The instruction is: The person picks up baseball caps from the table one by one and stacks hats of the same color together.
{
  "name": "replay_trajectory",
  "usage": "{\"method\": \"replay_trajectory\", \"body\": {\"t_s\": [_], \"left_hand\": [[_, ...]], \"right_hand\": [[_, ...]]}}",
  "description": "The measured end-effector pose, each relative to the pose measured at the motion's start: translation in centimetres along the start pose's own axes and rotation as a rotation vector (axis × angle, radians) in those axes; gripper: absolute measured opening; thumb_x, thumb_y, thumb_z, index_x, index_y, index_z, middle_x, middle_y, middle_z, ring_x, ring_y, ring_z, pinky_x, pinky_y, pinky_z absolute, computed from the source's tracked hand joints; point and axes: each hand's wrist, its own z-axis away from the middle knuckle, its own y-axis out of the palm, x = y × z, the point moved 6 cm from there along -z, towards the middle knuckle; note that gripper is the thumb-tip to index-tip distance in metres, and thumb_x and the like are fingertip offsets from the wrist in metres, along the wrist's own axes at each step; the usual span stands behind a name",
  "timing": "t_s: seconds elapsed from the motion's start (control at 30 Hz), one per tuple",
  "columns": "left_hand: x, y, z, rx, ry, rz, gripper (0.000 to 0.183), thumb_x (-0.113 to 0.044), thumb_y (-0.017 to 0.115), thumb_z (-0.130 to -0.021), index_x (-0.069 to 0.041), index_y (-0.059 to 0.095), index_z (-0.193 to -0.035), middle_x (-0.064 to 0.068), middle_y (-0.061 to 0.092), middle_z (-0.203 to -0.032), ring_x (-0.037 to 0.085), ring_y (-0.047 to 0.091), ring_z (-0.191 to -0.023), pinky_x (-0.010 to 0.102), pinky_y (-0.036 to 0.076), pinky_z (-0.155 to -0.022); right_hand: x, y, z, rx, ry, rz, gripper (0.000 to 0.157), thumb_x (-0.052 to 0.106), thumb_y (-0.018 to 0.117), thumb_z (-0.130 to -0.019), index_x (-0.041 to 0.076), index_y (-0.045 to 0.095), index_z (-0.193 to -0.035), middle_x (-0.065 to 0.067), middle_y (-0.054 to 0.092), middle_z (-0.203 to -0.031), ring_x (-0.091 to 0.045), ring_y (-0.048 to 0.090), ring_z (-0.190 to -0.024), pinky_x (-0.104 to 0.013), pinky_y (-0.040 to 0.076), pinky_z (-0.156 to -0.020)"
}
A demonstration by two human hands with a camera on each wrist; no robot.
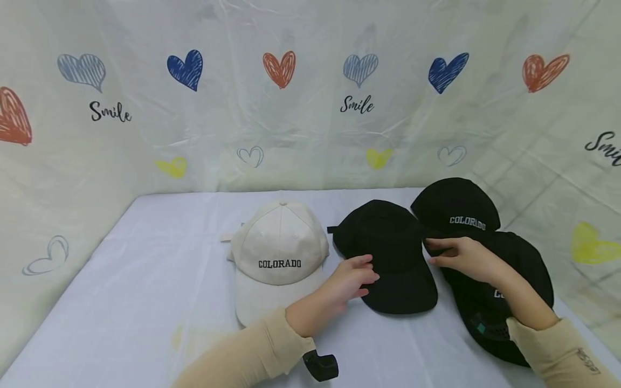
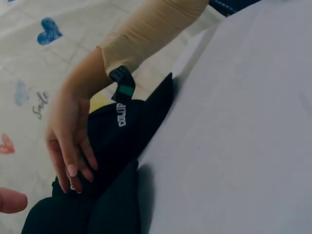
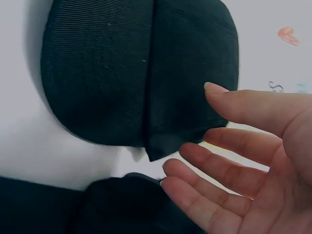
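A plain black cap (image 1: 383, 242) lies with its brim toward me in the middle right of the head view. My left hand (image 1: 346, 283) is at its left side, fingers spread and fingertips overlapping the edge in this view. Across from it, my right hand (image 1: 466, 258) reaches to the cap's right side with loosely bent fingers. The right wrist view shows those fingers (image 3: 229, 165) relaxed, nothing between them, beside the black cap (image 3: 190, 73). Only the tip of my left thumb (image 2: 13, 200) shows in the left wrist view.
A cream cap (image 1: 278, 258) lettered COLORADO lies left of the plain black one. Two black COLORADO caps are at the right: one at the back (image 1: 453, 202), the other nearer (image 1: 526, 253), partly under my right forearm. A curtain (image 1: 310, 124) printed with hearts hangs behind the white table (image 1: 160, 258).
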Motion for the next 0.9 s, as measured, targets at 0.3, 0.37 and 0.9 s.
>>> {"method": "replay_trajectory", "body": {"t_s": [0.3, 0.37, 0.9], "left_hand": [[-0.6, 3.4, -1.4, 0.076, 0.026, 0.016, 0.043, -0.005, 0.061, -0.098, -0.005, 0.059, -0.141, 0.008, 0.064, -0.134, 0.022, 0.064, -0.116, 0.047, 0.048, -0.104], [-0.5, 4.3, -1.8, 0.104, 0.027, 0.019, 0.038, -0.006, 0.06, -0.099, -0.005, 0.062, -0.138, 0.008, 0.066, -0.131, 0.021, 0.065, -0.113, 0.047, 0.049, -0.103], [1.9, 9.7, -3.0, 0.11, -0.004, 0.129, 0.023, -0.001, 0.062, -0.095, -0.003, 0.075, -0.115, 0.005, 0.075, -0.107, 0.02, 0.072, -0.095, 0.043, 0.055, -0.092]], "right_hand": [[-0.6, -2.6, 1.5, -0.118, 0.032, 0.042, 0.053, 0.023, 0.068, -0.101, -0.008, 0.055, -0.142, -0.021, 0.07, -0.121, -0.026, 0.07, -0.105, -0.022, 0.054, -0.076], [-1.2, -3.5, 2.4, -0.15, 0.044, 0.039, 0.052, 0.023, 0.067, -0.102, -0.007, 0.055, -0.143, -0.018, 0.071, -0.12, -0.011, 0.069, -0.101, -0.018, 0.052, -0.074], [-6.1, -7.5, 7.7, -0.428, 0.107, -0.215, 0.03, 0.019, 0.066, -0.102, 0.04, 0.064, -0.122, 0.039, 0.059, -0.101, 0.017, 0.059, -0.085, -0.006, 0.047, -0.068]]}}
